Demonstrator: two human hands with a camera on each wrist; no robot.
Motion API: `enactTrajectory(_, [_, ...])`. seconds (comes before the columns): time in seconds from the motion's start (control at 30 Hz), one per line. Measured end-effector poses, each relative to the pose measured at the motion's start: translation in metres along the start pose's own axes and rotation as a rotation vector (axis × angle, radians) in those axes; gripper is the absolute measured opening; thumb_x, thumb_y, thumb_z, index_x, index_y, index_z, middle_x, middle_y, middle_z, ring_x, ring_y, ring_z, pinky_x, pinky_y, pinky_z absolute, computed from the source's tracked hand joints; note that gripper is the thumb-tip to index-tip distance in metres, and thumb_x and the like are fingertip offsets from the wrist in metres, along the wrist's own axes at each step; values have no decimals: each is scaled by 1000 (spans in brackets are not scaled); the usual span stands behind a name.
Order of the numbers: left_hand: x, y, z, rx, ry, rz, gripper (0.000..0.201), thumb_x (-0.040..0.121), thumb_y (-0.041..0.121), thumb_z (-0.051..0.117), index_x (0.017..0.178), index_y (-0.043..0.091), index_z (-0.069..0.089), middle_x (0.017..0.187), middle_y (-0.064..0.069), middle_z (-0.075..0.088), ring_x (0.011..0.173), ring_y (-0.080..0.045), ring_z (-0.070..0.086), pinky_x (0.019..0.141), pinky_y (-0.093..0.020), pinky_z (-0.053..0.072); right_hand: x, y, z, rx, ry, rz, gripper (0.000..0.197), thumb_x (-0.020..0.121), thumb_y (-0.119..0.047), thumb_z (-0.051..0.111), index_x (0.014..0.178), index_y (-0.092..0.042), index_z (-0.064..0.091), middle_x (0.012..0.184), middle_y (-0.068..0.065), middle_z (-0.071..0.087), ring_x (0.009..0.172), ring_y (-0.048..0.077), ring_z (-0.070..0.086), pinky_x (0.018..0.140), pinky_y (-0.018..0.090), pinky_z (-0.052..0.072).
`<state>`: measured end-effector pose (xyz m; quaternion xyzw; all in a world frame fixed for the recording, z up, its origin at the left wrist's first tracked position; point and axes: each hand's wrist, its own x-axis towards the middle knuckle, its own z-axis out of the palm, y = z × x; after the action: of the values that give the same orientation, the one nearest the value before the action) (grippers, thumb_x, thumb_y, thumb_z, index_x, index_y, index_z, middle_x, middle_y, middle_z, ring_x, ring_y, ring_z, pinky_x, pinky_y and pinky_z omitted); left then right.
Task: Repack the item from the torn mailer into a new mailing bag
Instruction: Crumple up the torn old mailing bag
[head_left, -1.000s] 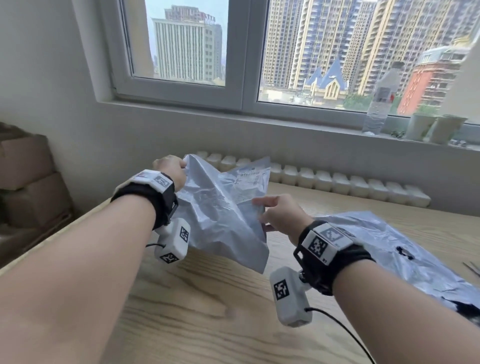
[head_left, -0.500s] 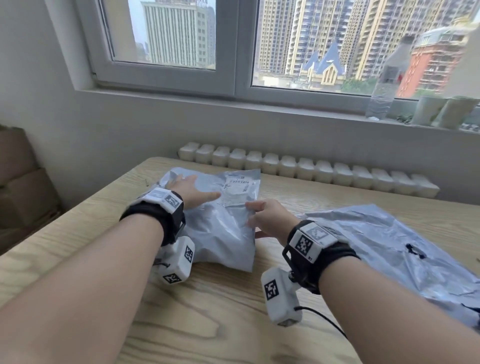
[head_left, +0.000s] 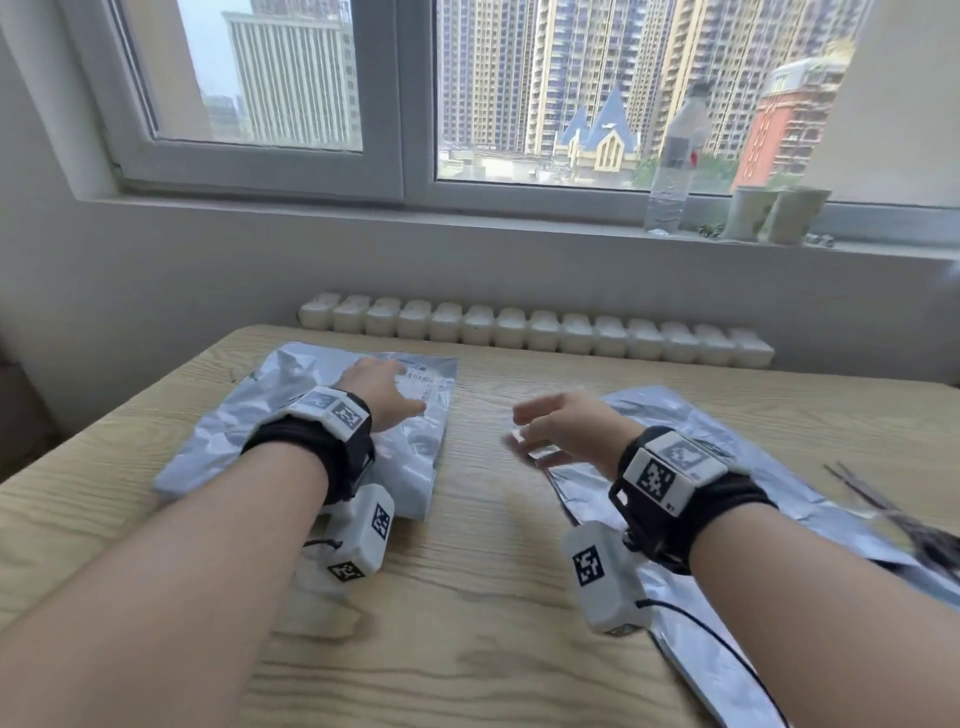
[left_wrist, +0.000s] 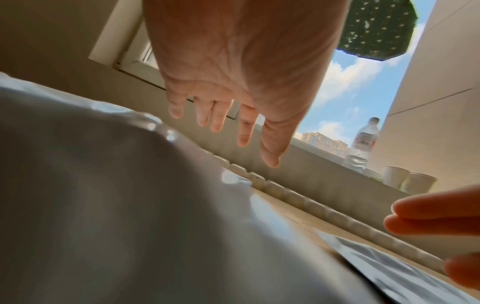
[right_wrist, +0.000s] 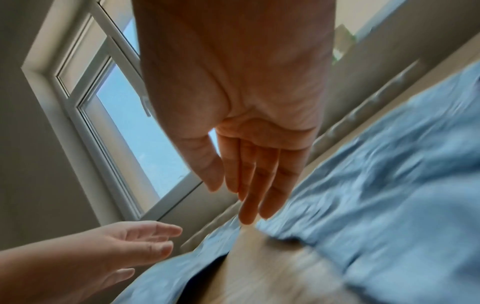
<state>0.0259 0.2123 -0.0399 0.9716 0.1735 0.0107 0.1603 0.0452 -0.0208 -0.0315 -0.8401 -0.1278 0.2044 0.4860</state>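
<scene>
A bulging grey mailer (head_left: 311, 421) with a white shipping label (head_left: 423, 379) lies on the left of the wooden table (head_left: 483, 597). My left hand (head_left: 382, 389) is spread open just over it; in the left wrist view its fingers (left_wrist: 218, 117) stay off the plastic (left_wrist: 116, 205). A second grey mailer (head_left: 769, 462), flat and crumpled, lies on the right. My right hand (head_left: 550, 431) hovers open over that mailer's left edge and holds nothing. The right wrist view shows straight fingers (right_wrist: 249, 185) above the bluish plastic (right_wrist: 389, 185).
Scissors (head_left: 883, 509) lie at the table's right edge, blurred. A white radiator (head_left: 535, 335) runs behind the table under the window sill. A water bottle (head_left: 675, 156) and two cups (head_left: 779, 213) stand on the sill. Brown boxes sit far left.
The labelled mailer, held up in both hands a second ago, now lies flat on the table. Both hands have let go, and the right hand has moved right toward the second mailer.
</scene>
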Motion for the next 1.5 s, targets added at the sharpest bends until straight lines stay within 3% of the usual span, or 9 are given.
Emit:
enactTrajectory(0.33, [-68, 143, 25, 37, -144, 413, 35, 90, 29, 60, 125, 23, 63, 130, 2, 59, 116, -15, 56, 88, -23, 42, -91, 66, -125, -239, 231, 95, 38, 88, 7, 52, 119, -10, 65, 110, 2, 68, 91, 16, 65, 71, 28, 54])
enactTrajectory(0.47, [-102, 186, 51, -24, -291, 531, 28, 87, 24, 65, 116, 21, 69, 115, 3, 69, 102, -11, 64, 81, -21, 47, -125, 86, -154, -390, 255, 132, 52, 83, 15, 47, 122, -13, 64, 122, 4, 67, 106, 16, 60, 93, 31, 48])
enactTrajectory(0.73, [-135, 207, 72, 24, -474, 541, 43, 79, 16, 74, 120, 25, 67, 120, 5, 65, 106, -13, 62, 91, -26, 51, -176, 113, -142, -889, -274, 472, 106, 79, 6, 67, 153, -37, 4, 161, -1, 12, 138, 23, 36, 74, 22, 49])
enactTrajectory(0.83, [-142, 199, 72, 47, -541, 517, 58, 75, 3, 71, 125, 31, 62, 128, 3, 56, 110, -13, 56, 88, -25, 49, -182, 126, -136, -998, -286, 428, 115, 71, -5, 74, 153, -38, -1, 162, -3, 5, 145, 21, 21, 104, 35, 44])
enactTrajectory(1.0, [-153, 191, 74, 94, -768, 471, 87, 71, 9, 80, 142, 39, 41, 145, 3, 42, 125, -20, 46, 102, -35, 42, -184, 129, -130, -1019, -151, 310, 95, 73, -11, 72, 152, -31, 22, 156, -2, 26, 138, 21, 36, 98, 31, 47])
enactTrajectory(1.13, [-162, 192, 77, 188, -709, 497, 98, 66, 25, 86, 145, 44, 30, 151, 5, 34, 134, -22, 38, 109, -44, 37, -177, 134, -122, -1057, 109, 122, 33, 81, -22, 58, 114, -26, 59, 121, -1, 61, 108, 21, 58, 90, 33, 49])
enactTrajectory(1.3, [-166, 187, 68, 188, -707, 532, 108, 68, 37, 84, 151, 38, 15, 159, 6, 21, 144, -19, 25, 117, -44, 26, -174, 122, -111, -973, 131, 145, 13, 85, -16, 53, 86, -15, 66, 90, 4, 64, 85, 24, 60, 64, 26, 43])
enactTrajectory(1.4, [-165, 180, 63, 88, -603, 532, 81, 72, 44, 79, 143, 29, 41, 144, 6, 45, 131, -17, 44, 108, -35, 38, -172, 114, -111, -876, 180, 106, 24, 85, -35, 60, 76, -13, 64, 84, 5, 64, 81, 24, 59, 64, 30, 44])
enactTrajectory(1.5, [-156, 171, 64, -40, -481, 531, 24, 81, 38, 70, 96, 19, 66, 94, 3, 66, 89, -13, 60, 77, -25, 46, -173, 104, -111, -697, 236, 30, 35, 79, -44, 68, 90, -11, 68, 90, 6, 68, 85, 22, 62, 71, 31, 47])
